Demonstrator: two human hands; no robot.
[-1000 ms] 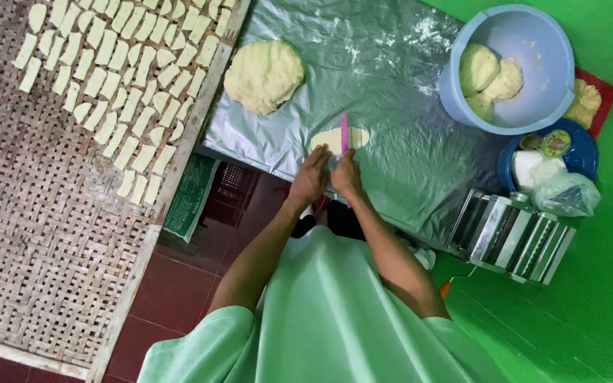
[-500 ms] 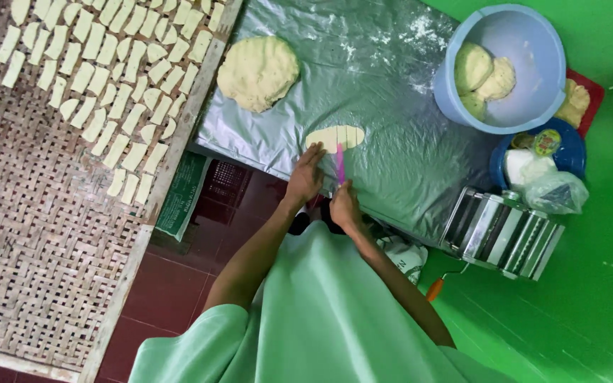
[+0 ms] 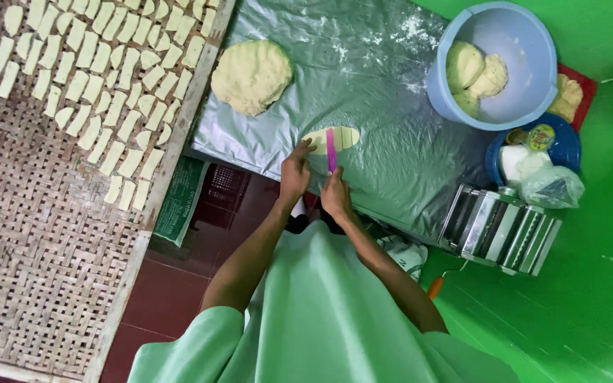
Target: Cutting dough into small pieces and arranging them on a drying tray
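Seen from above, the person's arms reach fwd over a table covered w/ a silvery plastic sheet (image 3: 391, 78). Right hand (image 3: 336, 195) is closed around a pink cutter (image 3: 331, 149), a thin flat blade held upright w/ its edge down across an oval sheet of pale dough (image 3: 332, 137). Left hand (image 3: 294, 177) sits just beside the right, fingers stretched toward the near left end of the oval and touching it or nearly so; can't tell if it presses down. The two hands are close together, almost touching at the wrists. The oval lies flat on the plastic near the table's front edge, and cut lines already cross it, splitting it into strips. Farther back on the plastic, well apart from the oval, lies a big round lump of dough (image 3: 252, 76). On the left is a woven bamboo tray (image 3: 30, 269), its far part covered w/ rows of cut dough strips (image 3: 94, 78), its near part bare. At the right rear stands a light blue plastic basin (image 3: 494, 64) w/ several dough balls (image 3: 473, 74) inside. Just beside it is a dark blue bowl (image 3: 565, 145) holding a clear plastic bag (image 3: 551, 186) and white stuff. In front of that bowl sits a metal pasta roller (image 3: 501, 227) w/ an orange handle tip (image 3: 435, 286) near it. The person wears a pale green shirt (image 3: 321, 319).
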